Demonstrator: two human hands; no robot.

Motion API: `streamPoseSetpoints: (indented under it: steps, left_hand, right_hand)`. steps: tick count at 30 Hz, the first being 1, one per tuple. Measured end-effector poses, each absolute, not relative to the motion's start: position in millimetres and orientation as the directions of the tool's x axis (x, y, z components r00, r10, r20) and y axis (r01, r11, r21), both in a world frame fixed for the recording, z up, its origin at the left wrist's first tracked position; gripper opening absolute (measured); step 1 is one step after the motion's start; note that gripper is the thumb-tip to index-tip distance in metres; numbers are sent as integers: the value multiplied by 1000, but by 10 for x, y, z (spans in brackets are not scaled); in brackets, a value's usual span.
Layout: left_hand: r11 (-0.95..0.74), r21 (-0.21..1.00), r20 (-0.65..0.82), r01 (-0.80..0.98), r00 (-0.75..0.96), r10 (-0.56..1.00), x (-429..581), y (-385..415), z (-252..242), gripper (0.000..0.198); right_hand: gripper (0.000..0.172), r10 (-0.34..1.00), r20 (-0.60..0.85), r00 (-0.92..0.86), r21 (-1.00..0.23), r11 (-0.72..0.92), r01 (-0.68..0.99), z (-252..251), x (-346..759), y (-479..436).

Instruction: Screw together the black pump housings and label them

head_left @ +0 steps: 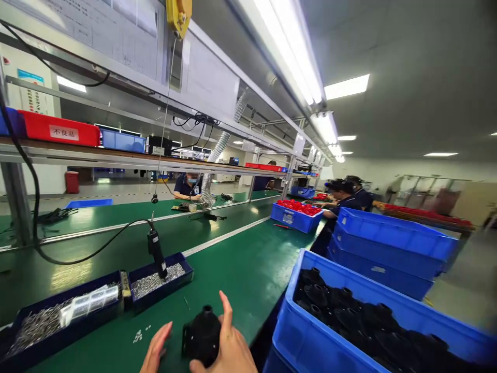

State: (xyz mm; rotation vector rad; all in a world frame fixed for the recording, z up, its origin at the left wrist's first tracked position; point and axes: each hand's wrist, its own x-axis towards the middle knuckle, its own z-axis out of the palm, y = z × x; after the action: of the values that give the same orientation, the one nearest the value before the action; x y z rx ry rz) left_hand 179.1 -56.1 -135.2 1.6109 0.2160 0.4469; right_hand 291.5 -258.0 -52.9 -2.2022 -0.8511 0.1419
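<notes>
A black plastic housing (206,331) with a short round neck on top is at the front of the green bench. My right hand (235,347) grips it from the right, thumb low across its near side and index finger pointing up. To its left, my left hand (157,348) is open, fingers apart and a small gap from the housing. Several small white pieces (138,335) lie on the bench beyond the left hand. A thin metal pin or screw (187,302) lies just past the housing.
Dark blue trays of small metal parts (186,264) stand at left; a black electric screwdriver (156,254) rests in one. On the right, a blue crate (289,311) holds black housings, near stacked blue crates (388,248). Farther along is a crate of red parts (291,217). People work beyond.
</notes>
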Motion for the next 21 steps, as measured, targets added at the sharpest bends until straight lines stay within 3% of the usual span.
streamPoseSetpoints:
  steps: [3,7,9,11,12,14,17,21]
  left_hand:
    - [-219,953,282,-208,872,400,1617,-635,-1370,103]
    - [-231,939,318,-254,897,306,1418,-678,-1311,109]
    - [-204,949,294,-240,910,293,1394,-667,-1215,117]
    - [-183,961,255,-206,916,310,1399,-654,-1118,119]
    - [-164,967,239,-195,919,313,1405,-651,-1080,120]
    - [-99,977,208,-186,932,296,1412,-654,-1036,120]
    - [-7,984,175,-180,946,274,1409,-663,-1023,119]
    - [-28,982,187,-186,943,276,1402,-651,-1024,120]
  right_hand:
    - [147,688,-16,725,-696,-528,486,-379,2552,-2351]
    - [136,751,-2,661,-803,-395,446,-338,2524,-2283]
    - [104,745,58,665,-885,-269,379,-380,2650,-2372]
    - [44,705,161,690,-922,-141,360,-421,2771,-2483]
    - [32,710,179,681,-937,-89,338,-437,2809,-2529]
    - [48,800,101,591,-980,-22,198,-462,2824,-2583]
    - [59,917,-87,390,-994,-54,-93,-508,2747,-2550]
    - [62,928,-145,342,-979,-83,-189,-610,2670,-2430]
